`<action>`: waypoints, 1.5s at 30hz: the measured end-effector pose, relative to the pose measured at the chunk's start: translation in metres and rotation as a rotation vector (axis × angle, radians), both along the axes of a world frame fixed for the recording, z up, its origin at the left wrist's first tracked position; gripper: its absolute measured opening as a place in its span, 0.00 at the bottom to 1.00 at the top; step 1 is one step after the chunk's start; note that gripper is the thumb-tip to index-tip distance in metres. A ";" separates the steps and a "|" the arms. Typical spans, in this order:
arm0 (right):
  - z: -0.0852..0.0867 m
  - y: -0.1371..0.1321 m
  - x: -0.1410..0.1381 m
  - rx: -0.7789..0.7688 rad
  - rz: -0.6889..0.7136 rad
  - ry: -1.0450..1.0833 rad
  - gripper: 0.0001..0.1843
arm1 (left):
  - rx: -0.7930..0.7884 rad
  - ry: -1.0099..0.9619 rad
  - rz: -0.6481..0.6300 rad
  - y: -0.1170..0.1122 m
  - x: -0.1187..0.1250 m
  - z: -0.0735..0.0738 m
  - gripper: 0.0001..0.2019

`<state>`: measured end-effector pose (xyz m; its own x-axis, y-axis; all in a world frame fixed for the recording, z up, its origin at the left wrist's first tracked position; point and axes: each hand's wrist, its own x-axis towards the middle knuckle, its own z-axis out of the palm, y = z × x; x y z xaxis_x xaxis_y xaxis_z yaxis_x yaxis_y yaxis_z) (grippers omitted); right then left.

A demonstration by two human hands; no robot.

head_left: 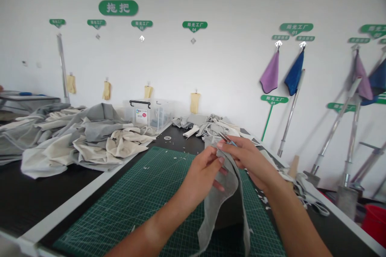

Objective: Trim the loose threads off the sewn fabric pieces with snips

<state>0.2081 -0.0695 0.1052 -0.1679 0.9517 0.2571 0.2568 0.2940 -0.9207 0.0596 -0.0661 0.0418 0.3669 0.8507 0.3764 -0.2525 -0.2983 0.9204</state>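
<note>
We hold a strip of gray fabric [221,196] up over a green cutting mat [144,196], its lower end hanging down to the mat. Our left hand [200,178] is nearly closed, with thumb and fingers pinching the fabric's edge. Our right hand [247,160] is closed too, its fingertips [221,145] gripping a small metal tool [226,139] just at the fabric's top edge; it may be snips or tweezers, but we cannot tell which. The mat lies on a black counter [54,196], with pale scraps [175,158] scattered across it. To our left is a large heap of gray and cream cloth [87,140]. Farther along the counter, a clear plastic box [147,114] with a black handle sits beside a smaller cloth heap [205,124]. Yellow gloves [105,90], a purple towel [270,72] and a blue towel [294,72] hang on the white wall [229,0], and a red bucket [375,225] stands at lower right.
</note>
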 end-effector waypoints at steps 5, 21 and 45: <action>-0.006 0.003 -0.007 -0.039 0.026 0.040 0.18 | -0.041 0.018 0.038 -0.001 -0.004 0.003 0.15; -0.012 0.006 -0.013 -0.132 0.191 0.112 0.19 | -0.092 0.121 0.109 -0.001 -0.009 0.002 0.23; 0.008 0.026 0.060 -0.051 0.020 0.375 0.13 | 0.299 -0.130 0.724 0.091 -0.170 0.051 0.17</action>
<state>0.2679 -0.0433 0.1131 -0.0895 0.9625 0.2563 -0.1059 0.2466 -0.9633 -0.1103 0.0250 0.0928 -0.3017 0.7168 0.6286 -0.0011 -0.6596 0.7516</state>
